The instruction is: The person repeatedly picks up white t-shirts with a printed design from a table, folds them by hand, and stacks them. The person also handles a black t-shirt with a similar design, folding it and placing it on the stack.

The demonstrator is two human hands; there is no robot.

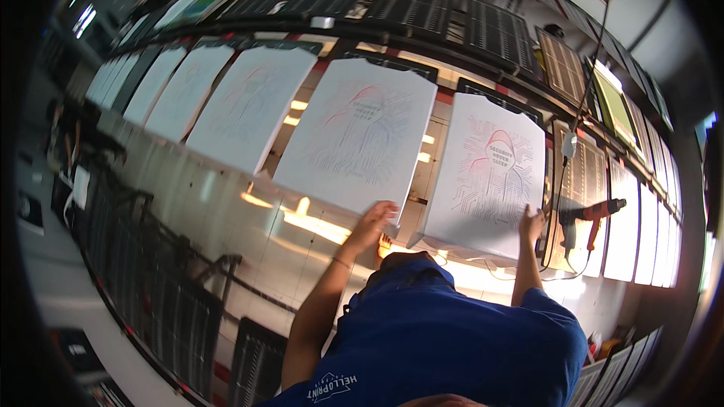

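Observation:
A white T-shirt (pixel 475 173) with a red, grey and blue circuit-pattern print lies flat over a board in front of me. My right hand (pixel 532 224) is at its right edge, fingers curled in against the cloth. Another white T-shirt (pixel 358 132), with a fainter-looking print of the same kind, lies on the board to its left. Near the lower right corner of that shirt is my left hand (pixel 375 224), fingers stretched out and slightly blurred; it seems to hold nothing.
More white shirts (pixel 253 102) on boards run off to the left. An orange and black heat gun (pixel 592 215) hangs at the right beside a bare board (pixel 581 173), its cable (pixel 562 279) looping below. Dark boards (pixel 411 4) line the far side; a dark rack (pixel 151 271) stands lower left.

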